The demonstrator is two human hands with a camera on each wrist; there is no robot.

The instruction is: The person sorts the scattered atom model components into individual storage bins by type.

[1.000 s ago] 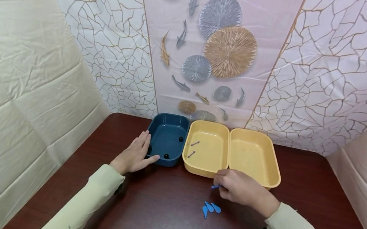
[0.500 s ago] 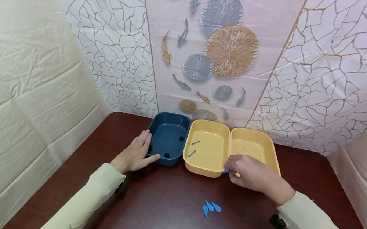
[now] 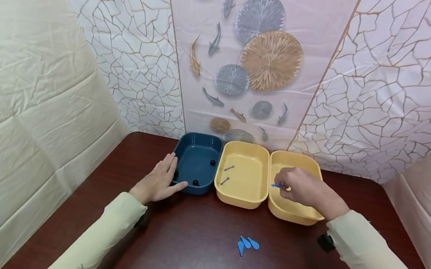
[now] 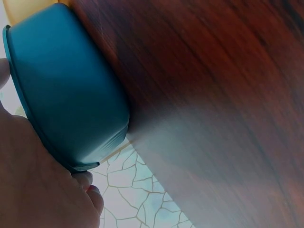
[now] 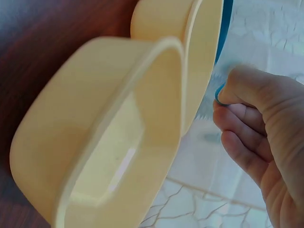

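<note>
With straight, spread fingers my left hand (image 3: 158, 182) rests against the left side and near corner of a dark blue tray (image 3: 204, 189). Its thumb lies by the near rim. Between thumb and fingers, my right hand (image 3: 305, 189) pinches a small blue piece (image 3: 277, 185), its thin stem poking out leftward in the head view. In the right wrist view a curved edge of the blue piece (image 5: 219, 94) shows; the rest is hidden by the fingers. This hand is above the right yellow tray (image 3: 293, 217). Several black balls (image 3: 212, 163) lie in the blue tray.
Between the blue and right yellow trays stands another yellow tray (image 3: 238, 202), holding two small purple bar-shaped pieces (image 3: 225, 181). Three flat blue drop-shaped pieces (image 3: 245, 242) lie on the dark wooden table (image 3: 196, 254) in front. A patterned cloth (image 3: 237, 110) hangs behind the trays.
My right hand has risen from the table in front of the trays and moved right and away, over the right yellow tray, with the blue piece. The left hand stays put.
</note>
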